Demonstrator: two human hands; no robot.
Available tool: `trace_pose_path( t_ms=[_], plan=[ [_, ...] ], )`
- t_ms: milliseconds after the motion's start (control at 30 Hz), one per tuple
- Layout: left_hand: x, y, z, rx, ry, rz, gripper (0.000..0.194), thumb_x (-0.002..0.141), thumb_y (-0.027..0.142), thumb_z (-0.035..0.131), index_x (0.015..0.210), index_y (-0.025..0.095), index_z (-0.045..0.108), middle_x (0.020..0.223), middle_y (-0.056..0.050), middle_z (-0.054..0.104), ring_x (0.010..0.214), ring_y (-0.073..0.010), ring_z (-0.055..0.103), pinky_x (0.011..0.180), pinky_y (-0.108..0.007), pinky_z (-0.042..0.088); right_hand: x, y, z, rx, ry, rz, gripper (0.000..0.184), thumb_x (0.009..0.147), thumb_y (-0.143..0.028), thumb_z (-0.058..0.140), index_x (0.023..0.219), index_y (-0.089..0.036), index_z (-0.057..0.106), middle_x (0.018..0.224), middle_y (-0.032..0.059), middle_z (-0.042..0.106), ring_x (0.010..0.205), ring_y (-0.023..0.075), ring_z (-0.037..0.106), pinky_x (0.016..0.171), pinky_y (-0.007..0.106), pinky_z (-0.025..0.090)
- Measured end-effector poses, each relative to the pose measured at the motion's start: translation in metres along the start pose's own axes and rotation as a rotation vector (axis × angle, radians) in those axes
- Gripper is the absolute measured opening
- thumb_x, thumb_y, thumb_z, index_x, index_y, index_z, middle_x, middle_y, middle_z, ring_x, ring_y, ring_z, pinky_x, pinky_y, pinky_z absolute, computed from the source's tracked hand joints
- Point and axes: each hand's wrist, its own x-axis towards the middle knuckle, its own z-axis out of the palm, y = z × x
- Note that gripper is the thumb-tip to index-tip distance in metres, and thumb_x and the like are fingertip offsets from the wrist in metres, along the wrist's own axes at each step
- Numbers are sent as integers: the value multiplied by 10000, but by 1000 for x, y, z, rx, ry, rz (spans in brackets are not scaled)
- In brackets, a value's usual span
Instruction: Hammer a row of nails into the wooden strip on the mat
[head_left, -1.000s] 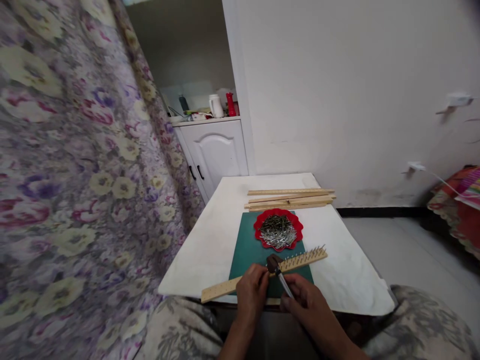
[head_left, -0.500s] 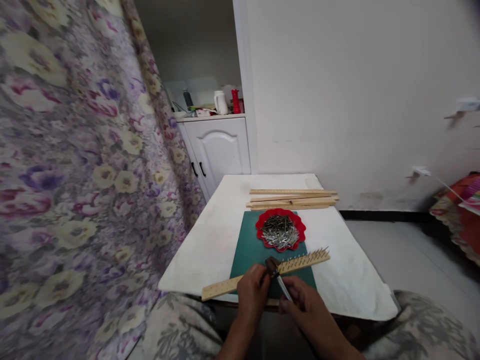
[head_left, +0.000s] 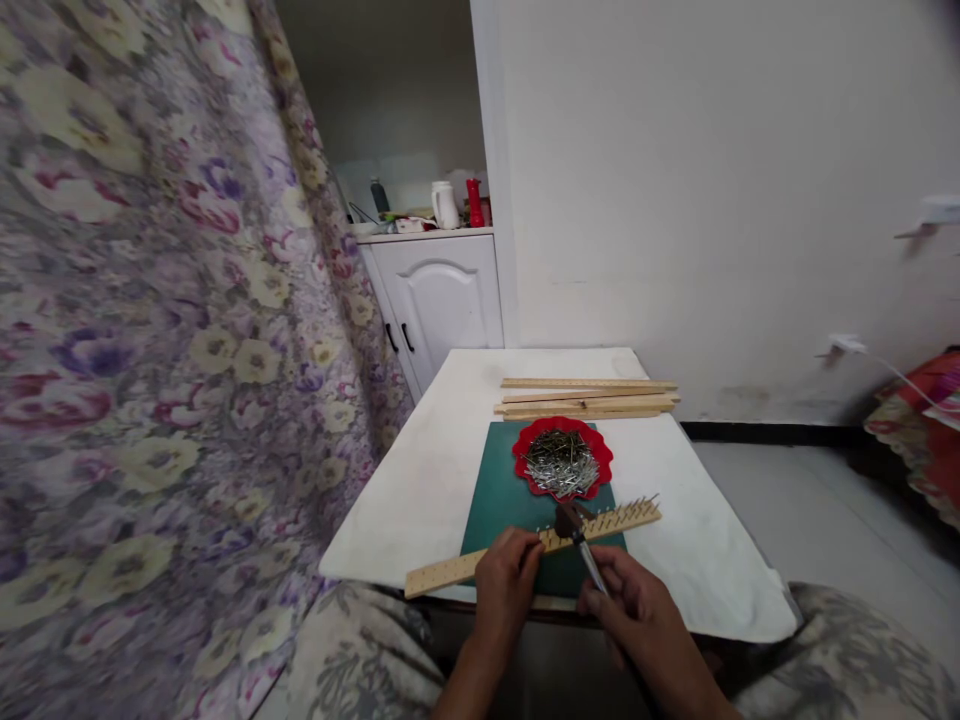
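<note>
A light wooden strip (head_left: pixel 444 574) with rows of holes lies slanted across the near edge of the green mat (head_left: pixel 491 490). Nails (head_left: pixel 630 512) stand upright or leaning along its right part. My left hand (head_left: pixel 506 580) rests at the strip's middle with thumb and fingers pinched together; what sits between the fingertips is too small to make out. In my right hand (head_left: pixel 630 600) is a hammer (head_left: pixel 591 566) with a brown head and silver shaft, its head over the nailed part of the strip. Just beyond, a red scalloped bowl (head_left: pixel 519 470) holds a heap of loose nails (head_left: pixel 562 462).
Several wooden strips (head_left: pixel 589 400) lie at the back of the white-covered table (head_left: pixel 405 500). A floral curtain (head_left: pixel 187 380) hangs along the left. Behind stands a white cabinet (head_left: pixel 442 290) with a white jug (head_left: pixel 445 205) on top. My knees flank the table's near edge.
The hammer and my right hand have moved a little right along the strip, away from my left fingertips. My left hand stays at nearly the same spot, still pinched.
</note>
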Motion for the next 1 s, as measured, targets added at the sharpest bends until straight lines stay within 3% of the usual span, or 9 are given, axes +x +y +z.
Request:
trace_pose_path(
  t_ms=[67,133,300,633,833,1000],
  plan=[
    [-1,-1,-3,-7,4,15,174,880,244,469,842,198,632,819,-35,638,790,-155,604,703,-257,462,-3,5,-7,8,32,23,314,801,-359,617,1063,-194,563,697,-9,614,462,101,497,381,179,360],
    [-2,-4,-8,44,9,48,135,859,251,511,880,200,634,871,-48,647,836,-178,598,737,-293,466,-6,10,-15,17,56,23,367,806,-415,610,1090,-190,547,688,-15,597,388,62,410,330,159,302],
    [-7,-12,-15,243,-7,88,251,775,248,624,1023,211,630,1033,-81,650,947,-247,578,808,-399,451,-10,17,-37,4,99,34,401,805,-471,610,1075,-185,530,713,-12,593,373,45,391,330,159,318],
    [-1,-6,-1,285,-33,96,185,826,202,536,982,211,635,993,-83,639,901,-230,586,757,-365,464,-7,15,-55,64,147,28,415,786,-472,644,1074,-194,534,723,3,622,339,36,402,335,168,295],
    [1,-1,2,274,-62,83,207,805,209,560,997,202,636,1025,-96,645,923,-245,598,783,-393,482,9,8,-76,75,141,-32,382,791,-454,646,1051,-192,547,716,0,624,322,21,399,340,162,251],
    [3,-3,-12,173,-34,62,218,835,270,553,1033,212,624,1050,-97,643,988,-235,595,834,-373,490,40,-11,-97,58,89,-111,300,840,-389,610,1060,-197,541,752,-2,622,357,21,407,359,162,276]
  ],
)
